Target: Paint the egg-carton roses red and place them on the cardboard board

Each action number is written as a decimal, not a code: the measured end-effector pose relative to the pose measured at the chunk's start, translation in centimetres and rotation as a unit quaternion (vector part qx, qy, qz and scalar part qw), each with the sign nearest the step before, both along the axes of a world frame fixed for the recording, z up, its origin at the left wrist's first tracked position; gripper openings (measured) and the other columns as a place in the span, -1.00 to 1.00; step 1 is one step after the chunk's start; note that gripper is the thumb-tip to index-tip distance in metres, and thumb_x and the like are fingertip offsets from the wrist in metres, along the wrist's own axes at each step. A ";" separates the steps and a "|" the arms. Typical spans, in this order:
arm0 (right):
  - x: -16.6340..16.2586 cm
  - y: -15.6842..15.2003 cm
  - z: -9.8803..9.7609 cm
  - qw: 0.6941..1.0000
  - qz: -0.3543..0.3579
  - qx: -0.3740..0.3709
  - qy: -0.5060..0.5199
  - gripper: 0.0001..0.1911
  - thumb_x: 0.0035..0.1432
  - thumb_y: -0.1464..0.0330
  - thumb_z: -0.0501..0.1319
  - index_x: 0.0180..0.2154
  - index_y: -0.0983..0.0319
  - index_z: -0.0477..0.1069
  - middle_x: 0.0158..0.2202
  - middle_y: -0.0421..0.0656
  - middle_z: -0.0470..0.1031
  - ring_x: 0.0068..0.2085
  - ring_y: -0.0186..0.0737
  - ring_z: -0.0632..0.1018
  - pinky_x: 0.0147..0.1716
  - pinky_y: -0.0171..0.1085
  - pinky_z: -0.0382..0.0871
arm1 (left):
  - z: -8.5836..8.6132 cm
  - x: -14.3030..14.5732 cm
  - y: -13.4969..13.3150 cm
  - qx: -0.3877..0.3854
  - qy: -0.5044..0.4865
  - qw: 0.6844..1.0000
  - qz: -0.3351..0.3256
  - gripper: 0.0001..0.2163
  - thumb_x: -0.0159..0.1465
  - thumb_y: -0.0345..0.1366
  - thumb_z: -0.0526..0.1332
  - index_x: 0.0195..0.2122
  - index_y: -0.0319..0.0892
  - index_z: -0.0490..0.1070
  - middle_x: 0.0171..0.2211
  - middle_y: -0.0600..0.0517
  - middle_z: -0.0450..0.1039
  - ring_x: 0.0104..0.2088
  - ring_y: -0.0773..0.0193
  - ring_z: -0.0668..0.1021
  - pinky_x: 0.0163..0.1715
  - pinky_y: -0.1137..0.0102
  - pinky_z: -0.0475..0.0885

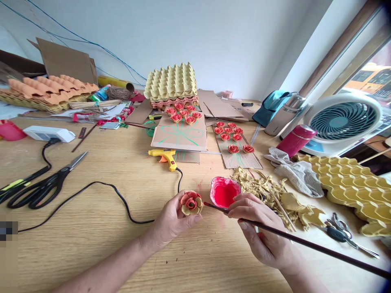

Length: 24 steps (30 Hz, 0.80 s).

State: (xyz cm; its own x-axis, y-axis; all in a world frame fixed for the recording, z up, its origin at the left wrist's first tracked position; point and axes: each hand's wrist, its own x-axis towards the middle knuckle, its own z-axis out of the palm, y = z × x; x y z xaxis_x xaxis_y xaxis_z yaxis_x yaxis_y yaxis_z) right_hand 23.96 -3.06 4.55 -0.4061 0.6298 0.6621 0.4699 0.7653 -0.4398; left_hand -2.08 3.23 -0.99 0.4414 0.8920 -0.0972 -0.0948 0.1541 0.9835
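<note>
Between the thumb and fingers of my left hand (171, 221) is a small paper flower (191, 203), its inner petals red and several outer petals still the pale yellow of egg-carton pulp. My right hand (264, 230) grips a long dark-handled paintbrush (293, 240), whose red tip points at the flower's right side, close to a petal; whether it touches I cannot tell. Just behind the brush stands a scalloped dish of red paint (225, 192), partly covered by my right fingers. Finished-looking red flowers (233, 149) sit on cardboard pieces (180, 136) farther back.
A yellow glue gun (166, 158) lies mid-table, its black cord (113, 187) looping left. Black scissors (45, 183) rest at left. On the right are pulp scraps (275, 195), a grey cloth (295, 171), keys (342, 232), egg trays (354, 187) and a fan (342, 120). More egg trays (171, 83) are stacked behind.
</note>
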 end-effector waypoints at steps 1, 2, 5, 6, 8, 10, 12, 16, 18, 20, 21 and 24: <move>0.2 0.0 -0.1 1.000 -0.009 -0.001 0.006 -0.79 0.58 0.47 0.08 0.03 0.19 0.47 -0.22 -0.09 0.66 -0.21 -0.14 0.66 -0.04 -0.08 0.62 | -0.1 0.0 0.0 -0.003 -0.001 1.000 0.006 -0.45 0.08 -0.02 0.71 -0.09 -0.14 0.52 -0.15 -0.02 0.61 -0.16 0.14 0.59 -0.09 0.31 0.54; 0.3 -0.1 -0.1 1.000 -0.022 -0.001 0.012 -0.79 0.58 0.47 0.08 0.03 0.18 0.47 -0.21 -0.09 0.66 -0.19 -0.13 0.67 -0.05 -0.08 0.61 | -0.3 0.1 0.0 -0.002 -0.006 1.000 0.011 -0.45 0.06 -0.04 0.72 -0.11 -0.13 0.50 -0.16 0.00 0.60 -0.18 0.17 0.59 -0.12 0.33 0.54; 0.9 -0.1 -0.1 0.998 -0.066 0.010 0.014 -0.76 0.57 0.50 0.08 0.05 0.17 0.47 -0.21 -0.10 0.64 -0.18 -0.11 0.67 -0.12 -0.11 0.58 | -0.8 0.3 0.0 -0.006 -0.029 1.000 0.011 -0.45 0.03 -0.14 0.70 -0.08 -0.11 0.46 -0.20 0.05 0.54 -0.24 0.24 0.57 -0.27 0.42 0.50; 1.0 0.0 0.0 0.997 -0.076 0.012 0.006 -0.76 0.56 0.51 0.08 0.05 0.16 0.47 -0.21 -0.11 0.64 -0.20 -0.12 0.67 -0.14 -0.13 0.57 | -0.9 0.4 -0.1 -0.019 -0.032 0.999 0.003 -0.44 0.05 -0.18 0.68 -0.03 -0.10 0.45 -0.18 0.05 0.52 -0.24 0.24 0.58 -0.33 0.44 0.49; 1.2 0.2 0.3 0.996 -0.089 0.016 -0.012 -0.76 0.56 0.51 0.08 0.03 0.16 0.47 -0.25 -0.13 0.61 -0.27 -0.14 0.64 -0.20 -0.15 0.55 | -1.0 0.5 -0.1 -0.054 -0.031 0.998 -0.015 -0.41 0.07 -0.27 0.62 0.08 -0.08 0.43 -0.11 0.02 0.53 -0.20 0.19 0.64 -0.41 0.46 0.47; 1.4 0.3 0.4 0.995 -0.099 0.017 -0.024 -0.78 0.57 0.50 0.08 0.00 0.15 0.46 -0.28 -0.16 0.59 -0.33 -0.17 0.59 -0.27 -0.19 0.52 | -0.8 0.6 -0.2 -0.070 -0.033 0.997 -0.020 -0.38 0.06 -0.31 0.60 0.12 -0.06 0.42 -0.03 -0.03 0.54 -0.11 0.06 0.71 -0.43 0.46 0.49; 1.6 0.3 0.5 0.993 -0.111 0.016 -0.029 -0.80 0.57 0.48 0.10 -0.01 0.15 0.46 -0.29 -0.17 0.59 -0.37 -0.19 0.56 -0.31 -0.22 0.50 | -0.4 0.5 -0.2 -0.066 -0.040 0.997 -0.024 -0.41 0.08 -0.30 0.59 0.12 -0.07 0.44 0.01 -0.08 0.56 0.01 -0.07 0.74 -0.39 0.43 0.55; 1.9 0.3 0.5 0.988 -0.148 0.013 -0.040 -0.80 0.57 0.48 0.12 0.04 0.14 0.47 -0.27 -0.17 0.62 -0.34 -0.19 0.61 -0.33 -0.25 0.50 | 0.1 0.2 -0.4 -0.065 -0.054 0.996 -0.037 -0.52 0.20 -0.26 0.61 0.07 -0.09 0.46 0.03 -0.10 0.57 0.10 -0.16 0.75 -0.31 0.38 0.63; 2.0 0.3 0.6 0.987 -0.155 0.015 -0.046 -0.81 0.56 0.48 0.11 0.02 0.14 0.47 -0.30 -0.18 0.61 -0.36 -0.19 0.61 -0.34 -0.24 0.49 | 0.0 0.2 -0.5 -0.062 -0.055 0.996 -0.030 -0.50 0.20 -0.24 0.63 0.05 -0.09 0.44 0.01 -0.08 0.56 0.06 -0.14 0.77 -0.35 0.40 0.63; 1.8 0.3 0.7 0.988 -0.148 0.013 -0.045 -0.82 0.57 0.47 0.11 -0.03 0.13 0.45 -0.33 -0.20 0.58 -0.39 -0.21 0.58 -0.35 -0.25 0.49 | -0.2 0.3 -0.5 -0.057 -0.051 0.997 -0.027 -0.47 0.19 -0.21 0.65 0.06 -0.08 0.42 -0.01 -0.05 0.54 -0.02 -0.08 0.79 -0.41 0.43 0.62; 1.6 0.3 0.7 0.989 -0.142 0.011 -0.040 -0.83 0.58 0.46 0.10 -0.05 0.13 0.44 -0.33 -0.20 0.57 -0.39 -0.22 0.57 -0.35 -0.25 0.48 | -0.3 0.4 -0.5 -0.054 -0.048 0.997 -0.027 -0.45 0.18 -0.19 0.66 0.05 -0.08 0.40 -0.02 -0.04 0.53 -0.07 -0.04 0.79 -0.45 0.44 0.61; 0.9 -0.1 0.3 0.992 -0.125 -0.004 -0.011 -0.82 0.63 0.40 0.07 -0.05 0.13 0.43 -0.34 -0.20 0.56 -0.37 -0.23 0.58 -0.31 -0.25 0.50 | -0.5 0.5 -0.6 -0.050 -0.038 0.997 -0.032 -0.39 0.14 -0.10 0.69 0.04 -0.08 0.37 -0.05 0.01 0.50 -0.20 0.10 0.77 -0.52 0.49 0.58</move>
